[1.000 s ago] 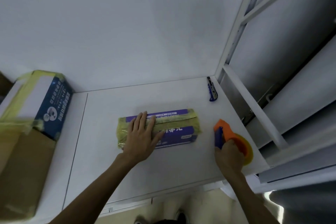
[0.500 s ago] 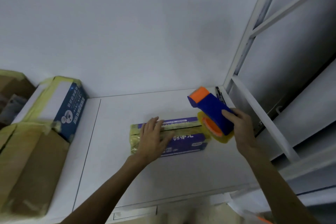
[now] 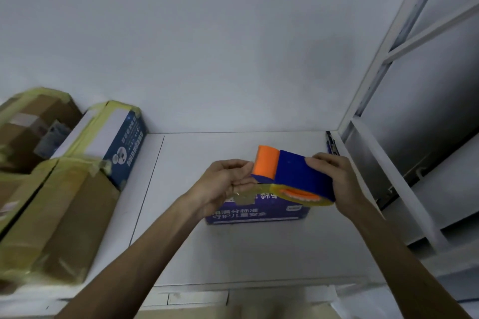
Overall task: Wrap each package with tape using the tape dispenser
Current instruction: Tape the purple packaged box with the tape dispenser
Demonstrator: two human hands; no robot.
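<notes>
The left hand (image 3: 223,184) is leaving the package (image 3: 259,213) and pinching tape (image 3: 243,196) at the raised tape dispenser (image 3: 298,175), the right hand (image 3: 339,181) clamping its body with curled fingers (image 3: 317,160); another strip is probably starting.

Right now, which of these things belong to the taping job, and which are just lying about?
In use: tape dispenser, gripped by the right hand; tape end, pinched by the left hand; purple package beneath them on the table.
Lying about: blue cutter in the back corner; taped boxes stacked at the left.
</notes>
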